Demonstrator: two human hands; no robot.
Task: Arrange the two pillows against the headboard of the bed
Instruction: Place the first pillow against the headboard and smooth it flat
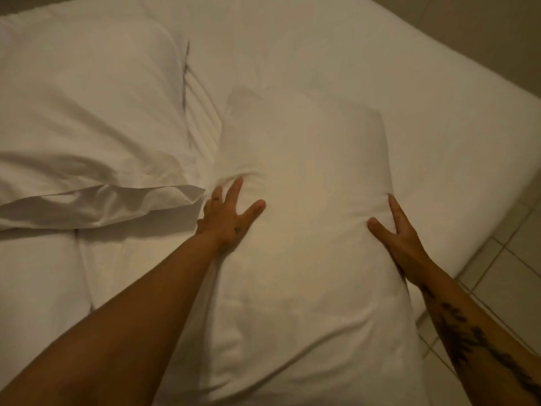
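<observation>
A white pillow (304, 200) lies lengthwise in the middle of the bed, reaching from the near edge of view toward the far side. My left hand (227, 213) grips its left edge, fingers spread and pressed into the fabric. My right hand (398, 234) holds its right edge, thumb on top, other fingers tucked around the side. A second white pillow (87, 112) lies at the left, its loose pillowcase flap (96, 200) folded open toward me. No headboard is in view.
A white sheet covers the mattress (439, 118), whose right edge runs diagonally from top middle to right. Beyond it is a pale tiled floor (512, 259). A dark seam line (185, 74) shows beside the left pillow.
</observation>
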